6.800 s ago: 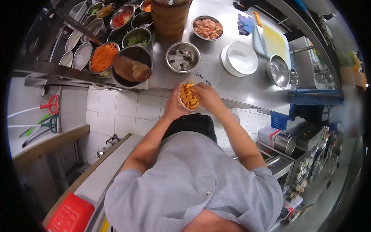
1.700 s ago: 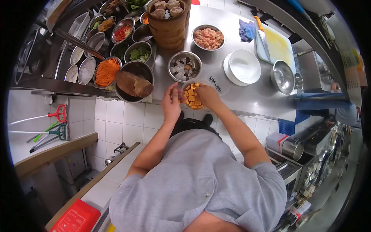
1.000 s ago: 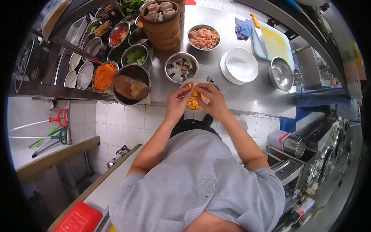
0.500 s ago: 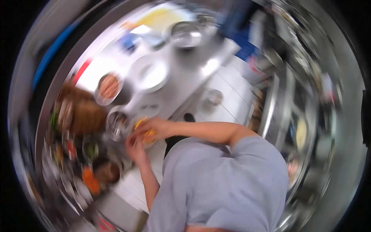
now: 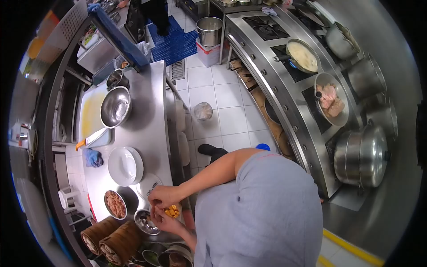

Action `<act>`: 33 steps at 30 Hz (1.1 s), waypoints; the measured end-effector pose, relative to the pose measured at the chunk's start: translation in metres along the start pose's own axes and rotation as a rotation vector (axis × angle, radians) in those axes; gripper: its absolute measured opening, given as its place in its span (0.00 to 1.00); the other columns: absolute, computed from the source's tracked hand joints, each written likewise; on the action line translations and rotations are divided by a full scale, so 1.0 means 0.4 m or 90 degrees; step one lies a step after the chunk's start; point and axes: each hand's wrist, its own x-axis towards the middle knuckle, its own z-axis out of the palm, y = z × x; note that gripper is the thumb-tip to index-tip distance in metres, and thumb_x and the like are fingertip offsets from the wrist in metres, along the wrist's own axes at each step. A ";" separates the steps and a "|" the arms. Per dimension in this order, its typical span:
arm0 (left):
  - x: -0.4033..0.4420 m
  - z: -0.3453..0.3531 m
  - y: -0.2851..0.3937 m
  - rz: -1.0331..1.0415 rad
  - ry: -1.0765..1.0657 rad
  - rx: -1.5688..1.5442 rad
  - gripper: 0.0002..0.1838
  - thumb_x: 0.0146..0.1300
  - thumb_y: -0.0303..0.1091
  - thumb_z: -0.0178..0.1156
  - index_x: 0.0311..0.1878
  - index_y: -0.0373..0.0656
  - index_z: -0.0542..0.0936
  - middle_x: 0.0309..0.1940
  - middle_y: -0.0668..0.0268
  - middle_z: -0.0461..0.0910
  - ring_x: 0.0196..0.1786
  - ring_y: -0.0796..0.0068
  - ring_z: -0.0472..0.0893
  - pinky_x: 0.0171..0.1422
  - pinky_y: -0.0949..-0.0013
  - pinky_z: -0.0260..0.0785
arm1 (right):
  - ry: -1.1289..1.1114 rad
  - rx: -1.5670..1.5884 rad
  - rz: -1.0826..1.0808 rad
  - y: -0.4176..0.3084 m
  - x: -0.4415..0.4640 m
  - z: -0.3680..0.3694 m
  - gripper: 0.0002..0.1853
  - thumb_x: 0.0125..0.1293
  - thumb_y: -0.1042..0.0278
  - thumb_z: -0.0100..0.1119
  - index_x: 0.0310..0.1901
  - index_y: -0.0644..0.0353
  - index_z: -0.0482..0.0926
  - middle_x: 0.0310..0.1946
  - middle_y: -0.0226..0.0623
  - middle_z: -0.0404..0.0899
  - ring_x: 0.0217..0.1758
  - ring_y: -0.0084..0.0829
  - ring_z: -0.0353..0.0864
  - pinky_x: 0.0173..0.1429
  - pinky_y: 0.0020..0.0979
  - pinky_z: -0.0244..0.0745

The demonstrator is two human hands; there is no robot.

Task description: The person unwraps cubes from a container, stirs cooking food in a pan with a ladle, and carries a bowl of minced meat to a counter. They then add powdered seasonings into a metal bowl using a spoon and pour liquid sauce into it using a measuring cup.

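Above the counter's near edge, my right hand (image 5: 163, 196) has its fingers pinched together, touching the fingertips of my left hand (image 5: 165, 220). What they hold, if anything, is too small to tell. Yellow-orange cubes (image 5: 172, 211) show in a tub just beside both hands, its rim mostly hidden. Partly under my left hand stands a steel bowl (image 5: 141, 222) with white and dark pieces. A clear lid with black writing (image 5: 144, 183) lies on the counter next to my right hand. Farther along are stacked white bowls (image 5: 123, 167) and a bowl of minced meat (image 5: 116, 205).
Bamboo steamers (image 5: 121, 244) stand at the lower left. A knife (image 5: 91, 139) lies on the cutting board (image 5: 92, 107) near an empty steel bowl (image 5: 115, 107). Across the aisle, the stove (image 5: 289, 95) holds a pan of pale liquid (image 5: 302, 55), a pan of meat (image 5: 330, 100) and a large pot (image 5: 362, 155).
The view has swung right, bringing the stove and aisle into sight. My hands have stayed together by the cubes. Earlier, my left hand held the tub; now its fingers meet my right hand's.
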 end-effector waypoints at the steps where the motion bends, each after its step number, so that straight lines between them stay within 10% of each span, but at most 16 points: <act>1: 0.004 -0.005 0.010 -0.010 -0.021 0.006 0.17 0.70 0.36 0.60 0.53 0.32 0.78 0.46 0.57 0.82 0.46 0.69 0.80 0.52 0.68 0.73 | 0.007 -0.002 -0.004 -0.008 0.004 -0.005 0.08 0.49 0.72 0.64 0.31 0.64 0.80 0.25 0.41 0.82 0.29 0.36 0.83 0.34 0.35 0.77; 5: 0.005 -0.026 -0.009 0.181 -0.054 0.121 0.16 0.69 0.34 0.61 0.52 0.30 0.77 0.44 0.57 0.82 0.47 0.68 0.80 0.56 0.66 0.71 | 0.027 0.083 0.057 -0.006 0.008 -0.016 0.10 0.50 0.70 0.64 0.34 0.63 0.80 0.26 0.39 0.82 0.31 0.35 0.84 0.37 0.34 0.78; 14: 0.011 -0.071 -0.037 0.014 -0.033 0.175 0.19 0.63 0.39 0.67 0.48 0.33 0.80 0.43 0.55 0.83 0.46 0.67 0.81 0.54 0.64 0.73 | -0.146 0.122 0.126 0.028 0.040 0.008 0.11 0.61 0.66 0.61 0.43 0.62 0.78 0.36 0.37 0.82 0.36 0.26 0.81 0.43 0.30 0.77; 16: 0.011 -0.054 -0.021 0.015 -0.020 0.035 0.18 0.62 0.36 0.68 0.49 0.35 0.78 0.46 0.57 0.82 0.47 0.67 0.80 0.54 0.65 0.73 | -0.188 0.328 0.320 -0.017 0.054 -0.025 0.13 0.65 0.68 0.58 0.49 0.61 0.76 0.41 0.36 0.81 0.43 0.25 0.80 0.48 0.29 0.76; 27: -0.021 -0.096 -0.025 0.155 0.185 0.214 0.08 0.60 0.31 0.66 0.41 0.38 0.82 0.35 0.62 0.86 0.35 0.76 0.84 0.44 0.73 0.74 | -0.289 0.302 0.374 -0.036 0.078 0.044 0.14 0.68 0.75 0.56 0.55 0.63 0.73 0.36 0.29 0.77 0.38 0.19 0.74 0.45 0.23 0.71; 33: -0.054 -0.116 -0.099 -0.121 0.289 -0.048 0.05 0.65 0.30 0.61 0.38 0.39 0.80 0.32 0.63 0.84 0.28 0.77 0.80 0.32 0.72 0.69 | -0.217 0.289 0.409 0.006 0.061 0.107 0.14 0.69 0.75 0.55 0.55 0.62 0.71 0.36 0.30 0.76 0.38 0.19 0.74 0.45 0.24 0.72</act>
